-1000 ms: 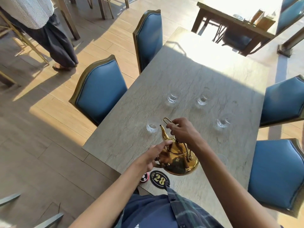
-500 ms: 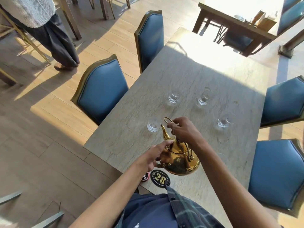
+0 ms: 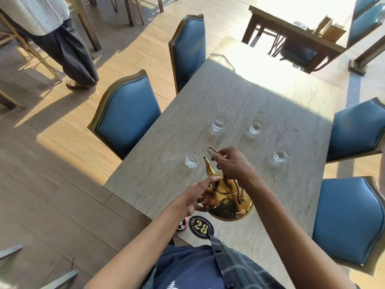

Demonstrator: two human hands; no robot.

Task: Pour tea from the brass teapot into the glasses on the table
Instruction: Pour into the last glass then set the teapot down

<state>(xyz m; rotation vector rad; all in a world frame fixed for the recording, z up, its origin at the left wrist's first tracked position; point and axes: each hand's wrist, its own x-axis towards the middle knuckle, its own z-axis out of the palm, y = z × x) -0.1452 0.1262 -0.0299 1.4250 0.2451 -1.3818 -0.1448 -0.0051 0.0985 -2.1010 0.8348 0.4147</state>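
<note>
The brass teapot (image 3: 228,202) is near the table's front edge, its spout pointing toward the nearest glass (image 3: 192,159), just short of it. My right hand (image 3: 232,163) grips the teapot's wire handle from above. My left hand (image 3: 200,195) rests against the teapot's left side, fingertips on the lid rim. Three more clear glasses stand farther out: one at the middle (image 3: 218,123), one to its right (image 3: 258,125), one at the right (image 3: 282,154). I cannot tell whether the glasses hold any tea.
The grey stone table (image 3: 260,90) has blue chairs on the left (image 3: 127,115) and right (image 3: 352,222). A black "28" number plaque (image 3: 200,226) lies at the front edge. A person (image 3: 60,42) stands on the floor at far left.
Hardly anything has changed: both hands stay on the teapot, with its spout still beside the nearest glass.
</note>
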